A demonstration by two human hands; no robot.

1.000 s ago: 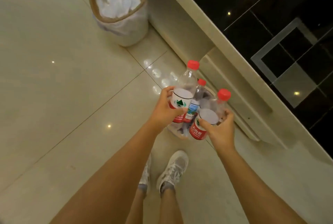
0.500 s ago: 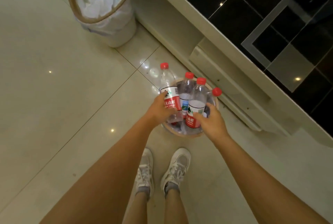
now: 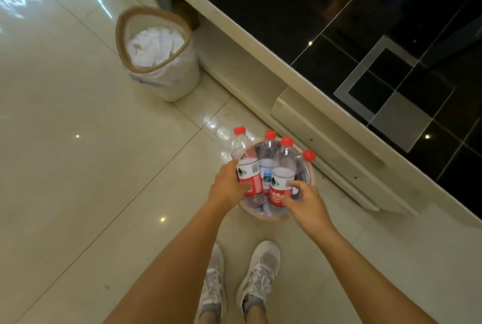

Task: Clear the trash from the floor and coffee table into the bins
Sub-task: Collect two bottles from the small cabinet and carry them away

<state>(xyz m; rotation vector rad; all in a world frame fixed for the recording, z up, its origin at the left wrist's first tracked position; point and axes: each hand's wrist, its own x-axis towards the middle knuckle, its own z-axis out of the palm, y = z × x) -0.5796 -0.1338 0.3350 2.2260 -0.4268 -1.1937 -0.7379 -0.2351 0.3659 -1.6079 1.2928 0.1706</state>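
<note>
Several clear plastic bottles with red caps and red-white labels stand upright, bunched together, in a small round bin (image 3: pixel 263 216) on the floor just ahead of my feet. My left hand (image 3: pixel 228 186) grips the leftmost bottle (image 3: pixel 249 176) around its label. My right hand (image 3: pixel 303 202) holds the front bottle (image 3: pixel 281 183) by its label between thumb and fingers. Behind them, two more bottles (image 3: pixel 268 153) stick up, one leaning to the right. The bottles' lower parts are inside the bin.
A larger bin (image 3: pixel 180 81) with a tan rim and a plastic liner holds crumpled white paper at the back left. A cream cabinet with a glossy black top (image 3: pixel 300 36) runs diagonally on the right, close to both bins. Shiny floor tiles (image 3: pixel 78 167) spread to the left.
Both hands have lowered the bunch of bottles down into the small bin. The view has also pulled back, so the larger bin sits lower in the frame.
</note>
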